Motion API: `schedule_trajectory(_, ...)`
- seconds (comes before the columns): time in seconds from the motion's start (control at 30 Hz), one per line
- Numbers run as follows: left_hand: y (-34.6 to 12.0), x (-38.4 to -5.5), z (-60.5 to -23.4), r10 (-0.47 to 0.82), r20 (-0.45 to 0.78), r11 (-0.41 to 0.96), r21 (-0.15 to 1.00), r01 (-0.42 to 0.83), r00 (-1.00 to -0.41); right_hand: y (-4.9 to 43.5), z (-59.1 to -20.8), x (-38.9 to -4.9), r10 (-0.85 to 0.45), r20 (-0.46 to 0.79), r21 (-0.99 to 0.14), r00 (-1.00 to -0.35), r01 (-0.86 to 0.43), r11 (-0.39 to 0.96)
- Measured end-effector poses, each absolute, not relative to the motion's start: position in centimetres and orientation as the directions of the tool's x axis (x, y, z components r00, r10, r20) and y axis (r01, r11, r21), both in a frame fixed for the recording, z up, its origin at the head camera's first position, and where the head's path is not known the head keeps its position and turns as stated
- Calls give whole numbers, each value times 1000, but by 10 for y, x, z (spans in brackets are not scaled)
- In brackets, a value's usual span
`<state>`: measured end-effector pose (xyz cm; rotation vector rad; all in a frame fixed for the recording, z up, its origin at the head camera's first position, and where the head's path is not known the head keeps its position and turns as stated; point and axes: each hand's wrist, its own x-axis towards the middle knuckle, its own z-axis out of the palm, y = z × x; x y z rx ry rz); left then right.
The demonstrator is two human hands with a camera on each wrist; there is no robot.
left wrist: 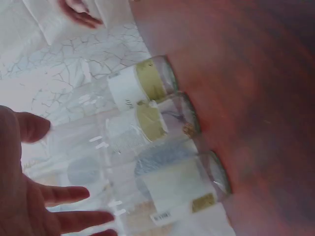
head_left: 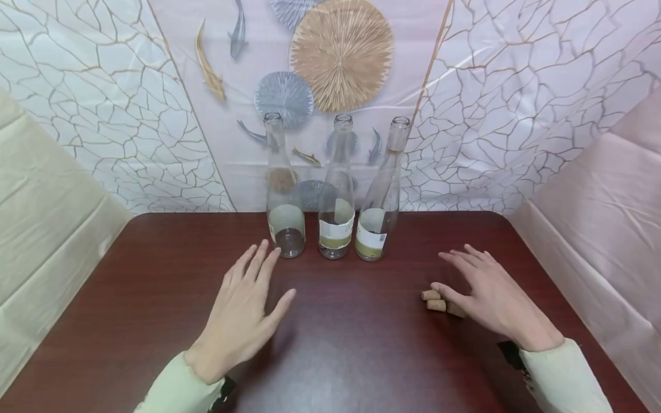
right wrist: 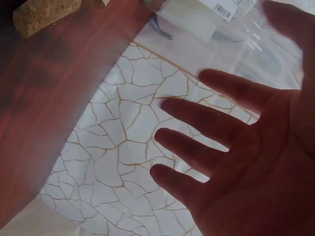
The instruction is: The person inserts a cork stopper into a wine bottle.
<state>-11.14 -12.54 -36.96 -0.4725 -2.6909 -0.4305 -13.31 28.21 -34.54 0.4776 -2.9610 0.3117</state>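
Three clear glass bottles stand upright and uncorked at the back of the table: a left bottle (head_left: 286, 221), a middle bottle (head_left: 335, 229) and a right bottle (head_left: 372, 232), each with a pale label. My left hand (head_left: 242, 310) hovers over the table with fingers spread, nearest the left bottle and holding nothing. Several corks (head_left: 436, 305) lie on the table at the right, some partly hidden by my right hand (head_left: 496, 295). That hand is above them, fingers extended, nothing in its grasp. In the right wrist view a cork (right wrist: 47, 14) lies at the top left, apart from the fingers.
The dark red-brown table (head_left: 341, 355) has rounded far corners. A patterned cloth backdrop (head_left: 248, 172) hangs directly behind it, close to the bottles. Pale cloth panels (head_left: 594, 229) flank the table on both sides.
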Motion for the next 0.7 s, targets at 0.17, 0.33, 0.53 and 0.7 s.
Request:
schedule_trajectory(0.17,-109,-123,-361,295,479,873,217,437,-827,288,-348,-145,-352,106,-220,-930,-367,904)
schedule_trajectory(0.33,-98,-137,-355,312,554,837,224,499,-772,293,-355,-162,-408,33,-304,-912,-398,866)
schedule_trajectory(0.53,-77,-154,-341,339,599,788,241,567,-726,304,-366,-175,-428,-69,-382,-901,-372,846)
schedule_trajectory(0.7,-54,-165,-336,380,614,765,213,608,-692,310,-375,-177,-427,-119,-416,-896,-346,841)
